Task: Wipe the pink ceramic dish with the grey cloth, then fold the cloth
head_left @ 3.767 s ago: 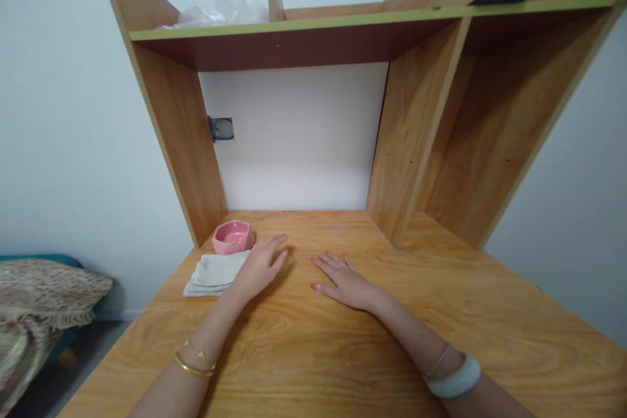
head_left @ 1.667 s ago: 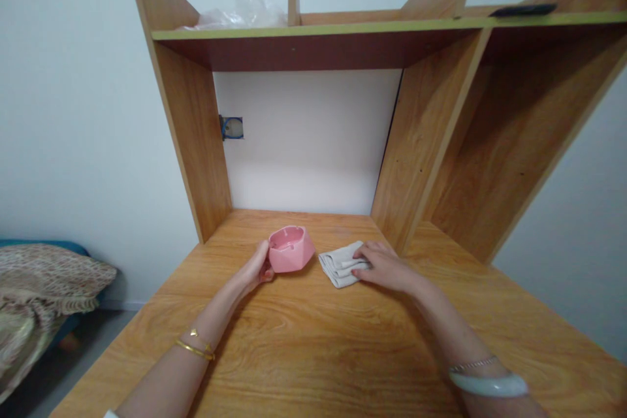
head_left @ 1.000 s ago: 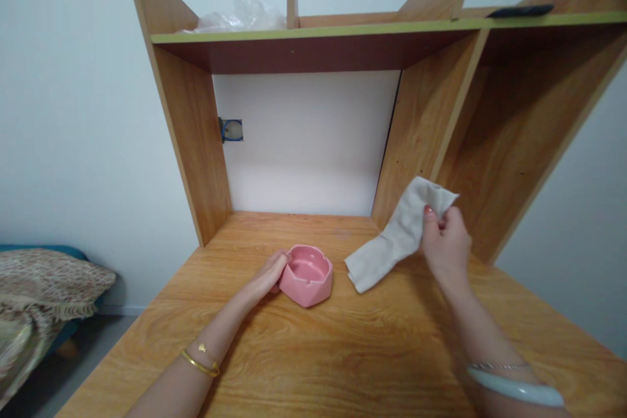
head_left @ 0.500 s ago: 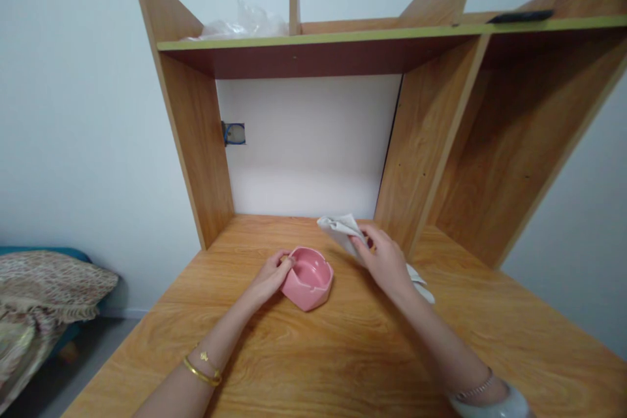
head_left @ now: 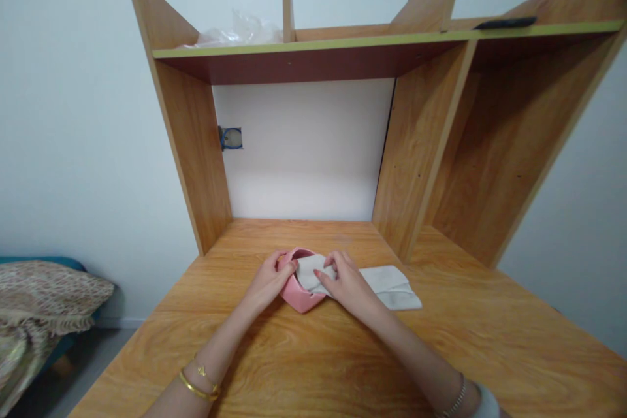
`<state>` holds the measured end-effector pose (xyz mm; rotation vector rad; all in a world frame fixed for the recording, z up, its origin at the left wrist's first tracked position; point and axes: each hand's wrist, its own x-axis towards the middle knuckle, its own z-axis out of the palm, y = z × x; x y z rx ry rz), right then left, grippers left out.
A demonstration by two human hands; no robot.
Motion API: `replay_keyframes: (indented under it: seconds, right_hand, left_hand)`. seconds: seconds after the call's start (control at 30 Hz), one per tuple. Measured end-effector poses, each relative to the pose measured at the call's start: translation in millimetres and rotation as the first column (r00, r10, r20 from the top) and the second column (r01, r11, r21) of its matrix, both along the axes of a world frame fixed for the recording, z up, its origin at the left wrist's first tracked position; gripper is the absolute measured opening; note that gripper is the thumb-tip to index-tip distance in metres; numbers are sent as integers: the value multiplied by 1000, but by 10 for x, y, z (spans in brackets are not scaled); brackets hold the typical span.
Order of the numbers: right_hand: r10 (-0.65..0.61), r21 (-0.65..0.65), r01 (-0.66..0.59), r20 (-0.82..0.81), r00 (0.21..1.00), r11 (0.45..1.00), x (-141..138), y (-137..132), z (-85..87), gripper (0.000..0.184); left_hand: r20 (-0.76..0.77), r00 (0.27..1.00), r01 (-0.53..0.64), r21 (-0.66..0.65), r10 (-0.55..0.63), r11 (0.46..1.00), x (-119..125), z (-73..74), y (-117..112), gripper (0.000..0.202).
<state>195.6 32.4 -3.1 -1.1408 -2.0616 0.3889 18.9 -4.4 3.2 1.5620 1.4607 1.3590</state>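
A pink faceted ashtray [head_left: 300,300] with a notched rim stands on the wooden desk. My left hand [head_left: 268,279] grips its left side, thumb over the rim. From the right, my right hand [head_left: 345,282] pinches a pale grey cloth [head_left: 311,271], which lies inside the ashtray and covers most of its hollow. More pale cloth [head_left: 392,286] lies flat on the desk to the right of that hand. Whether the two parts are one piece is hidden beneath my right hand.
A wooden shelf unit [head_left: 431,137] rises at the back of the desk [head_left: 304,366]. Crumpled clear plastic [head_left: 240,31] and a dark flat object [head_left: 507,23] rest on its upper shelf. A patterned blanket [head_left: 49,294] lies at the far left.
My right hand has moved left and down, bringing the cloth from above the desk into the ashtray. My left hand keeps its hold. The view has shifted slightly.
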Motion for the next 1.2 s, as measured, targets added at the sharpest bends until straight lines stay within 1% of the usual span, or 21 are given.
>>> replay_keyframes:
  seconds: [0.07, 0.13, 0.23, 0.3, 0.37, 0.43, 0.57, 0.67, 0.73, 0.83, 0.9, 1.0, 1.1, 1.17, 1.2]
  right_hand:
    - [-78, -45, 76, -33, 996, 996, -31, 24, -75, 28]
    - [-122, -146, 112, -61, 991, 983, -51, 36, -127, 44]
    - [-69, -290, 41, -89, 994, 956, -54, 51, -167, 64]
    - [-33, -314, 3, -90, 995, 949, -46, 65, -173, 69]
    - [-48, -293, 26, -67, 997, 956, -39, 79, -156, 69]
    - [-83, -256, 73, -28, 996, 964, -35, 83, -109, 67]
    - [-143, -146, 158, 105, 984, 977, -17, 45, 57, 70]
    - [-155, -38, 166, 207, 966, 985, 7, -17, 167, 72]
    - [-163, 10, 165, 249, 955, 986, 17, -52, 198, 72]
    - [-151, -6, 158, 261, 954, 987, 16, -66, 172, 71]
    - [-103, -58, 118, 216, 971, 991, 10, -48, 121, 67]
    - [-57, -118, 67, 85, 995, 991, 10, 5, 27, 62]
    - [-108, -162, 97, -60, 992, 982, 21, 74, -61, 59]
    - [-150, -187, 115, -184, 971, 976, 26, 122, -104, 55]
    - [-155, -193, 106, -260, 953, 975, 24, 143, -118, 52]
  left_hand:
    - [-33, 999, 4, 36, -3, 999, 45, 48, -43, 31]
    - [-85, 996, 11, 60, -6, 998, 88, 72, -72, 32]
    - [-172, 985, 8, 101, 9, 995, 143, 89, -104, 36]
    - [-227, 974, 30, 121, -2, 992, 171, 107, -130, 39]
    - [-278, 960, 59, 124, -23, 991, 193, 131, -155, 42]
    - [-319, 948, 58, 123, -16, 991, 208, 152, -174, 43]
    - [-379, 925, 70, 147, -9, 987, 227, 166, -182, 47]
    - [-427, 903, 113, 152, -38, 982, 230, 175, -182, 48]
    - [-466, 883, 136, 151, -51, 979, 228, 191, -190, 47]
    - [-540, 841, 137, 143, -39, 980, 222, 221, -215, 46]
    - [-561, 828, 105, 141, -8, 984, 215, 233, -231, 47]
    - [-509, 858, 27, 174, 66, 984, 181, 225, -232, 49]
    - [-419, 898, -55, 192, 132, 980, 136, 174, -196, 57]
    - [-357, 924, -75, 174, 134, 982, 135, 119, -163, 65]
    - [-321, 940, -66, 161, 115, 985, 150, 87, -150, 70]
